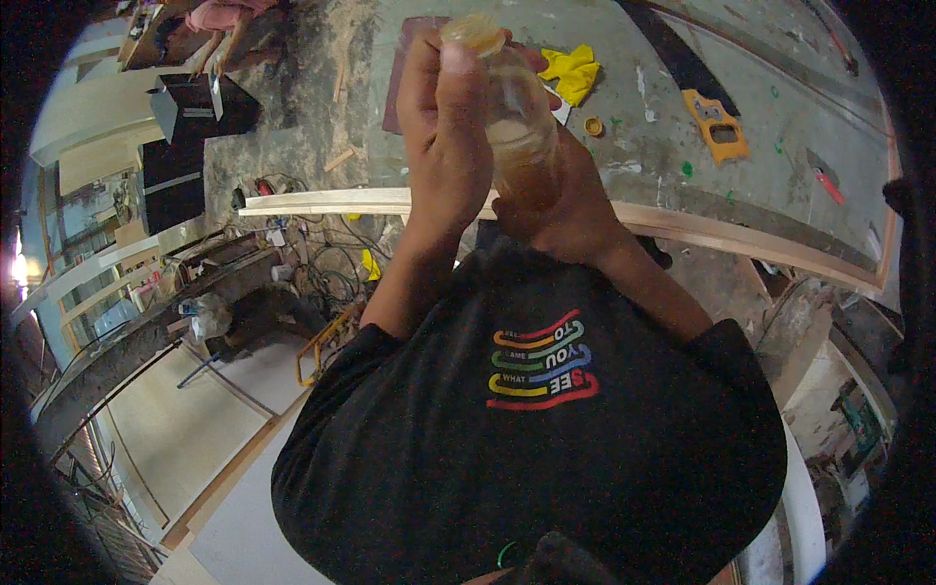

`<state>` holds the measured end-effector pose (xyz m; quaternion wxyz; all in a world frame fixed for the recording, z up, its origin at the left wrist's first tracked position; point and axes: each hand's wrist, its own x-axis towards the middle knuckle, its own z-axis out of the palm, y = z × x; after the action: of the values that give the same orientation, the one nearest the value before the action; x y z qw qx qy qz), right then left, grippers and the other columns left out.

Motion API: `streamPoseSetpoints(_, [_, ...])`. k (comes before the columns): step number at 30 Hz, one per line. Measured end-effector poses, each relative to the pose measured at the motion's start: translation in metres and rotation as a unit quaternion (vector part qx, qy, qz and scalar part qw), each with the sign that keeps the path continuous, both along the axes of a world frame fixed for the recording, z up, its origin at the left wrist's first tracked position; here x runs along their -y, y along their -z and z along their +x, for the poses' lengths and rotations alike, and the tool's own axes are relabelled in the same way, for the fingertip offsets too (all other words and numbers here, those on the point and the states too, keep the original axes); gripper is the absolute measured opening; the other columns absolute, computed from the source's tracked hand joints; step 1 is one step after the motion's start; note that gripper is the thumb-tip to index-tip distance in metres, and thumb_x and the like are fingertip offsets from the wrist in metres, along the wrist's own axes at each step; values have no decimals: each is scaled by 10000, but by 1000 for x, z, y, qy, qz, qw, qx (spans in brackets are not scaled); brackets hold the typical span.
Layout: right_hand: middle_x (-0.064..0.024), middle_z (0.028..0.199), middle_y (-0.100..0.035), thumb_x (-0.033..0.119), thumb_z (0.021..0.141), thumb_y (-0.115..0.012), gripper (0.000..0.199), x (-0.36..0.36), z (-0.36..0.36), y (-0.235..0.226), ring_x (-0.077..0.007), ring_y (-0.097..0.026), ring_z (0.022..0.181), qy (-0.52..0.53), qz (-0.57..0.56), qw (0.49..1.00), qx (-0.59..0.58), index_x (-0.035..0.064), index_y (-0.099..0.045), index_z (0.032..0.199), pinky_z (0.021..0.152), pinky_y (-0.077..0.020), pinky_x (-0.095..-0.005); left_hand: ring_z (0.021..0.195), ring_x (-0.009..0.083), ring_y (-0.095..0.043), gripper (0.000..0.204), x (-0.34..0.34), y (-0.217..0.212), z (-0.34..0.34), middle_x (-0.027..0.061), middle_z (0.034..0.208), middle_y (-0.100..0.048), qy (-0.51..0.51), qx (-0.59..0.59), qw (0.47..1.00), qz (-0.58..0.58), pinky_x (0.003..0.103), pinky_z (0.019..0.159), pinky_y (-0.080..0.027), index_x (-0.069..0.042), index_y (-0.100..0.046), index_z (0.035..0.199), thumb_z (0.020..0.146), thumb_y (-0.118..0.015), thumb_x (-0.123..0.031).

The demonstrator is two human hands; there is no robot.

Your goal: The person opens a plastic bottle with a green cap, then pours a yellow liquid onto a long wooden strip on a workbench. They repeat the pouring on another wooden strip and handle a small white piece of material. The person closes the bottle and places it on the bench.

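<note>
A clear plastic bottle [520, 127] with a yellowish-brown tint is between my two hands, above the near part of the green-grey work surface [634, 44]. My left hand [444, 127] is closed around its far end, the thumb pressed near a rounded yellowish part [473, 34]. Around the near end of the bottle wraps my right hand [570, 200], some of its fingers hidden behind it. Whether that rounded part is a lid or the bottle's own end, I cannot tell. A small round yellow cap [593, 126] lies to the right of the bottle.
Beyond the cap lies a crumpled yellow cloth or glove [573, 73]. Farther right are a handsaw with a yellow handle [717, 127] and a red-handled tool [829, 185]. A wooden strip [322, 202] edges the surface. Tangled cables [331, 263] lie at left; another person's legs [229, 34] show far left.
</note>
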<state>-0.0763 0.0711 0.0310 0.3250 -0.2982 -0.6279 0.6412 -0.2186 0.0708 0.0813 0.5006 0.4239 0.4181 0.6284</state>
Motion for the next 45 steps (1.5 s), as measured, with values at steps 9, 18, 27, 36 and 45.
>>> streamPoseSetpoints(9, [-82, 1260, -621, 60, 658, -873, 888, 3, 5, -8, -211, -626, 1156, 14, -219, 964, -152, 42, -422, 1422, 1007, -513, -369, 1228, 316, -560, 697, 3, -14, 7, 192, 1325, -576, 37, -16, 996, 77, 435, 1062, -415, 22, -433, 1428, 1008, -476, -533])
streamPoseSetpoints(18, [-97, 1197, -659, 78, 639, -864, 863, 8, -5, 3, -218, -657, 1104, 46, -137, 982, -119, 19, -440, 1388, 966, -537, -369, 1032, 186, -658, 389, -1, 7, 9, 141, 1171, -656, -89, -184, 976, 69, 309, 865, -547, 4, -501, 1312, 1031, -575, -255])
streamPoseSetpoints(27, [-131, 1105, -688, 164, 743, -794, 637, -3, 14, 12, -235, -675, 1014, 49, -5, 999, 10, -3, -523, 1295, 894, -546, -380, 985, 186, -694, 335, -2, 2, 7, 123, 1104, -707, -35, -70, 984, 162, 325, 873, -559, -8, -550, 1241, 1012, -620, -243])
streamPoseSetpoints(36, [-171, 954, -716, 201, 651, -826, 712, -8, 34, 15, -331, -720, 870, -12, 120, 986, 114, -24, -557, 1270, 828, -576, -424, 1142, 245, -652, 406, 9, -16, -10, 184, 1166, -692, 122, -90, 987, 48, 395, 993, -505, 5, -564, 1229, 964, -654, -290])
streamPoseSetpoints(45, [-101, 1106, -710, 129, 617, -847, 664, -9, 45, 1, -215, -677, 991, -128, -47, 990, -33, 1, -600, 1220, 917, -528, -366, 1150, 306, -641, 383, 9, 3, -7, 222, 1158, -643, 183, 40, 974, 125, 433, 1005, -489, 0, -469, 1270, 968, -582, -206])
